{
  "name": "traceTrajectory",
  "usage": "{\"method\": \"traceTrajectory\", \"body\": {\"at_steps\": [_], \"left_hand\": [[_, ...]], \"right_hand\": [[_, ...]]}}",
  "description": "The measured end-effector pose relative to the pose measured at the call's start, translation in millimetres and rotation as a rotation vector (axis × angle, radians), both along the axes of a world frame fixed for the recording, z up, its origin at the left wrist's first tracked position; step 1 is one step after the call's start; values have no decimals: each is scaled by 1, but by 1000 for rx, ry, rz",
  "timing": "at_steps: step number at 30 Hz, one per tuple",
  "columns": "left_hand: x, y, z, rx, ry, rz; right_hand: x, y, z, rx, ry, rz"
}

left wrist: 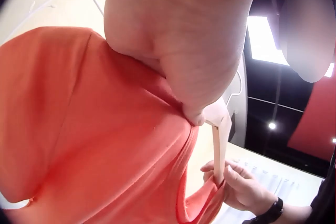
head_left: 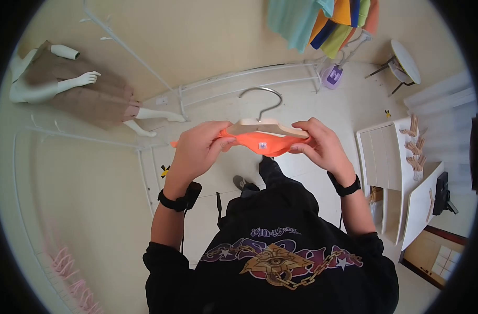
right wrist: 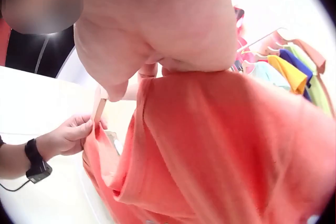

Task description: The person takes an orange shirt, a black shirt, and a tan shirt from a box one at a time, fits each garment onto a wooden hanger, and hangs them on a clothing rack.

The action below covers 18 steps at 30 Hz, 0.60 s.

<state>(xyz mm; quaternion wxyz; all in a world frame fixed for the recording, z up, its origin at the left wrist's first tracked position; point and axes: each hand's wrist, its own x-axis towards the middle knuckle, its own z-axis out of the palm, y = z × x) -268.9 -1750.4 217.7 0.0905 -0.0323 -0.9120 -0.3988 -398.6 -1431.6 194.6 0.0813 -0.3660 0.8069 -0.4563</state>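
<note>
Orange garment (head_left: 263, 142) is pinched in both your hands, out in front of your chest, along the arms of a wooden hanger (head_left: 257, 127). Your left hand (head_left: 201, 148) has thumb and curled fingers closed on cloth and hanger at one shoulder; your right hand (head_left: 323, 146) does the same at the other (exact finger contact behind the cloth, can't tell). Neckline dips between your hands, small white label (head_left: 262, 145) at its middle. Metal hook (head_left: 267, 90) points away from you. Wrist views show the garment body draping below the hands. Black strap on each wrist. Past that: white rack (head_left: 249, 78) beyond the hanger, coloured clothes (head_left: 330, 23) hanging at upper right, round white table (head_left: 405, 61) near them. Mannequin (head_left: 87, 78) in a brown dress off to your left. Right side: white cabinet (head_left: 381, 152) with bundled wooden pieces (head_left: 414, 146) on it, black monitor (head_left: 442, 193) just beside.
</note>
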Motion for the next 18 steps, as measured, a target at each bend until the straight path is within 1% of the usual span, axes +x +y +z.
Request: {"method": "traceTrajectory", "body": {"at_steps": [1,2,3,4,5,6,7,8,10,11,12,14,15,17,18], "left_hand": [[-5,-9,-2,21,12,54],[-11,-19,-2,14,6,64],[-15,-29,-1,139,-28,127],[-21,-38,1,261,-56,193],[-26,-50,2,245,-60,212],[-33,-62,0,225,-13,237],[-42,-71,2,200,41,257],[-54,-78,7,174,49,266],[-74,-83,21,207,12,324],[-86,-89,15,238,66,332],[-101,-92,23,214,81,338],[-120,-93,39,237,63,325],[-129,-94,45,199,80,324],[-141,-94,62,158,35,319],[-150,-95,71,135,12,296]], "right_hand": [[-19,4,-14,53,58,3],[-37,6,-25,101,117,10],[-51,8,-25,164,-22,-31],[-67,8,-29,151,-26,-14],[-84,7,-32,152,-68,-57],[-98,4,-35,151,-112,-102],[-114,0,-36,75,-194,-82],[-129,-12,-39,50,-190,-70],[-159,-34,-38,-161,-52,-27],[-178,-42,-38,-143,-79,45],[-196,-55,-41,-168,-68,55],[-212,-89,-56,-198,-108,213],[-215,-111,-63,-266,-145,291],[-208,-157,-71,-387,-493,384],[-206,-175,-75,-350,-527,397]]}}
